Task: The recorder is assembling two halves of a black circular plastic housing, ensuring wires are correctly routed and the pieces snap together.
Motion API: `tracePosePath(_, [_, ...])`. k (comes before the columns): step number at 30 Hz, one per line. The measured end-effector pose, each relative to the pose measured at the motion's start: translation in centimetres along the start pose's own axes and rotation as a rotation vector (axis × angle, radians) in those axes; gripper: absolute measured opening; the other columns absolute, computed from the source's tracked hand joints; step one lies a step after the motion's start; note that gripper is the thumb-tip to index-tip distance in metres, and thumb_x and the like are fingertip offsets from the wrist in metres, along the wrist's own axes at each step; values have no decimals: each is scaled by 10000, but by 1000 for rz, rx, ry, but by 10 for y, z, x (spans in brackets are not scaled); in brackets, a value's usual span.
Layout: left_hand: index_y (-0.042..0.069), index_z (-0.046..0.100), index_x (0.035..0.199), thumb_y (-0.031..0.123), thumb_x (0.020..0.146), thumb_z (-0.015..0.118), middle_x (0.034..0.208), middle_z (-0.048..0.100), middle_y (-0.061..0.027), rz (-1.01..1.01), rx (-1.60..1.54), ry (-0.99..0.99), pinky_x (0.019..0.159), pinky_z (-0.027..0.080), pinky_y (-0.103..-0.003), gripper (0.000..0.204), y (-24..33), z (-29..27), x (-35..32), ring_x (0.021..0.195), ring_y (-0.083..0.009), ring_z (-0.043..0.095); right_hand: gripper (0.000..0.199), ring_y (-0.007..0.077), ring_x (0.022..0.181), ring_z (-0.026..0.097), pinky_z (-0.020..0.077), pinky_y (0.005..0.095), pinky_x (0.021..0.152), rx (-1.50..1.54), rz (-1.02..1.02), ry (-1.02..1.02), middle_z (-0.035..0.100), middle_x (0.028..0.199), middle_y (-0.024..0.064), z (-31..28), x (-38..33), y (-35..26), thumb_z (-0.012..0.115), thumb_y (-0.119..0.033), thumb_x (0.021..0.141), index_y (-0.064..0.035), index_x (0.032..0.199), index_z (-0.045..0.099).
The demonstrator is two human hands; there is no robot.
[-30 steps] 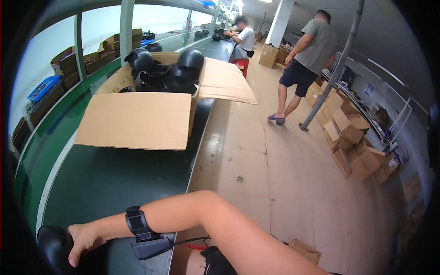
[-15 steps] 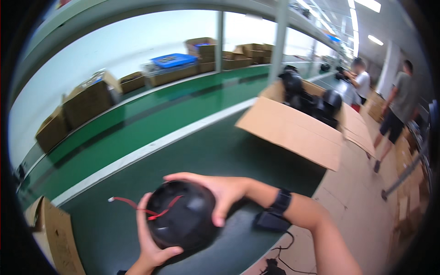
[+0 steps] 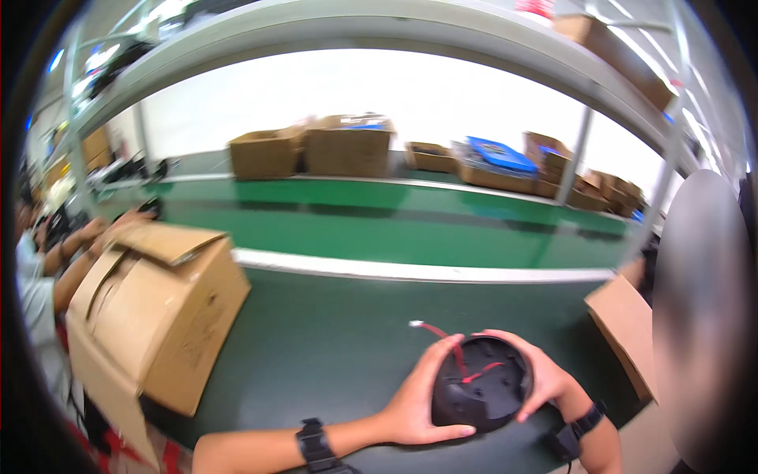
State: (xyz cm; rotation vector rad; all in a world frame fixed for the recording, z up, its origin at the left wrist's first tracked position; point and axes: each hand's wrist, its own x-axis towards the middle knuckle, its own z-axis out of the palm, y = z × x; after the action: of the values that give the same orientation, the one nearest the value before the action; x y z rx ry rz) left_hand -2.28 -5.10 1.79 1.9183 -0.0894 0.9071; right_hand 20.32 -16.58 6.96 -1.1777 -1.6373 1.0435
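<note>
Both my hands grip a round black plastic housing [image 3: 478,403] just above the dark green work surface [image 3: 332,340]. My left hand [image 3: 414,395] wraps its left side, thumb along the near edge. On the opposite side my right hand [image 3: 543,375] curls its fingers over the rim. Small posts and recesses show on the housing's upward face. A red wire [image 3: 460,363] lies across it and runs past the far rim, ending in a small white connector [image 3: 416,324] beyond my left fingertips. The underside of the housing is hidden.
A large cardboard box [image 3: 197,340] with raised flaps stands on the left, a person's arms [image 3: 75,257] behind it. Another carton's flap [image 3: 622,332] juts in at right. Beyond the white rail [image 3: 426,271] runs a green belt [image 3: 339,229], with cartons and a blue tray [image 3: 501,155] behind.
My view has swung left, so the left carton and the person's arms now show, while the carton of black parts has mostly left at right. Both hands still hold the housing.
</note>
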Motion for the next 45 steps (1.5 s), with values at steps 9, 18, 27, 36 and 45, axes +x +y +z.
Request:
tracePosePath(9, [-21, 141, 1480, 353, 697, 790, 1513, 201, -214, -25, -131, 52, 1153, 202, -430, 1084, -5, 7, 1, 1409, -344, 236, 1407, 236, 1271, 476, 336, 353, 1099, 9, 28, 171, 468, 1380, 151, 1, -9, 14, 987, -341, 232, 65, 1411, 334])
tracePosePath(18, [-58, 302, 1423, 343, 779, 628, 1473, 305, -211, 21, -71, 322, 1138, 241, -410, 826, -7, 7, 3, 1380, -326, 316, 1372, 253, 1251, 494, 353, 367, 1084, 63, -65, 298, 485, 1353, 170, 32, -4, 15, 990, -317, 325, 71, 1427, 271])
tracePosePath(27, [-73, 369, 1396, 325, 913, 423, 1433, 419, -197, -91, -341, 424, 1126, 270, -369, 628, -12, 5, 0, 1339, -276, 405, 1359, 267, 1264, 478, 365, 383, 1082, -8, -109, 397, 466, 1367, 166, 55, 0, 0, 975, -413, 363, 71, 1424, 278])
tracePosePath(36, [-61, 290, 1451, 254, 954, 351, 1500, 339, -188, -287, -314, 560, 1149, 210, -360, 592, -17, 9, -1, 1393, -280, 328, 1377, 273, 1285, 447, 361, 399, 1088, -13, -93, 517, 410, 1393, 168, 60, 0, 3, 978, -331, 411, 32, 1468, 174])
tracePosePath(45, [-88, 276, 1446, 233, 939, 375, 1517, 302, -208, -176, -318, 418, 1163, 182, -363, 607, -19, 7, -1, 1415, -290, 290, 1398, 281, 1313, 412, 332, 400, 1108, -51, -91, 347, 361, 1420, 178, 61, -2, 9, 978, -259, 420, 13, 1479, 108])
